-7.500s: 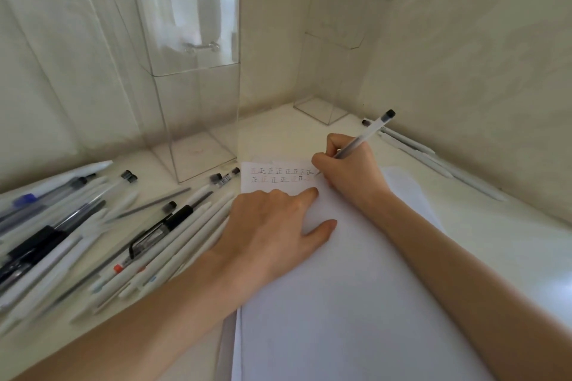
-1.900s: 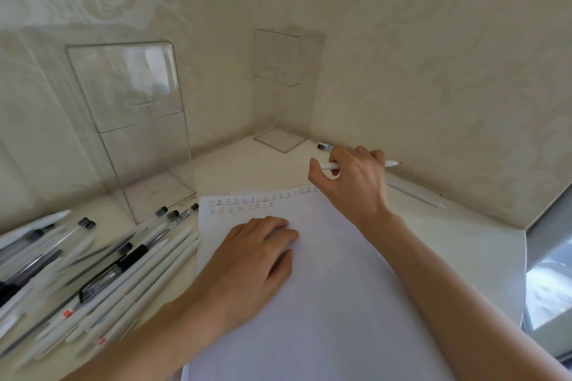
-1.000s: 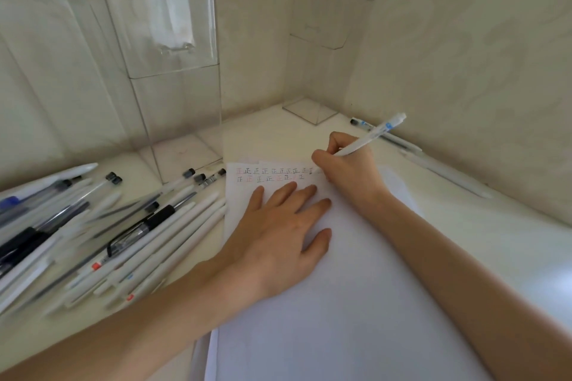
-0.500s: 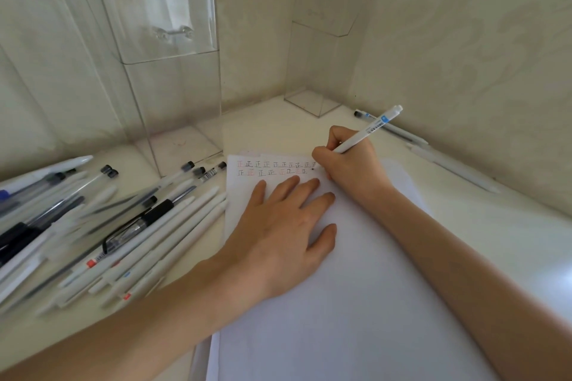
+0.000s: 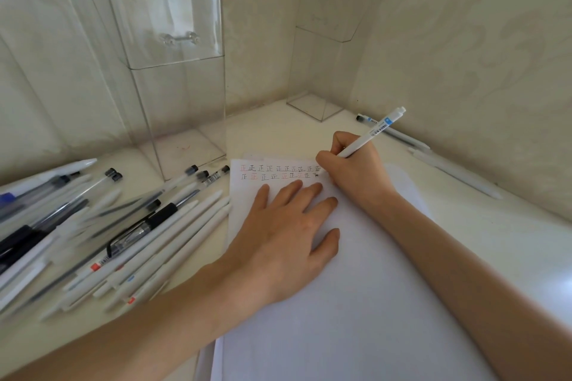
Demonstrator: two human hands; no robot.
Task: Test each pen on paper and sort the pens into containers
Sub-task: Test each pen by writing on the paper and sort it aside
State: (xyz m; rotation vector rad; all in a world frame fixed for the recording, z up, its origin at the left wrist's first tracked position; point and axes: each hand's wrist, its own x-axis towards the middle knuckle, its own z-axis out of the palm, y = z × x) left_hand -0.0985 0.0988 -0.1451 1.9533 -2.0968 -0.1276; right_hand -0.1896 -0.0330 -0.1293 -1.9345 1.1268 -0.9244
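Observation:
My right hand (image 5: 356, 170) grips a white pen with a blue label (image 5: 376, 130), its tip on the white paper (image 5: 356, 303) at the end of the second row of written marks (image 5: 278, 172). My left hand (image 5: 288, 238) lies flat on the paper with fingers spread, just below the marks. A pile of several pens (image 5: 108, 226), white, clear and black, covers the desk to the left. Two tall clear containers stand behind: a large one (image 5: 173, 71) at the left and a smaller one (image 5: 325, 49) in the corner.
Two pens lie by the right wall: one with a black end (image 5: 399, 136) and a white one (image 5: 455, 173). Walls close the desk at the back and right. The desk's right edge shows bare white surface (image 5: 510, 241).
Since a second ago the view has tilted down slightly and the pen tip has moved a little along the second row of marks. My left hand stays flat on the paper.

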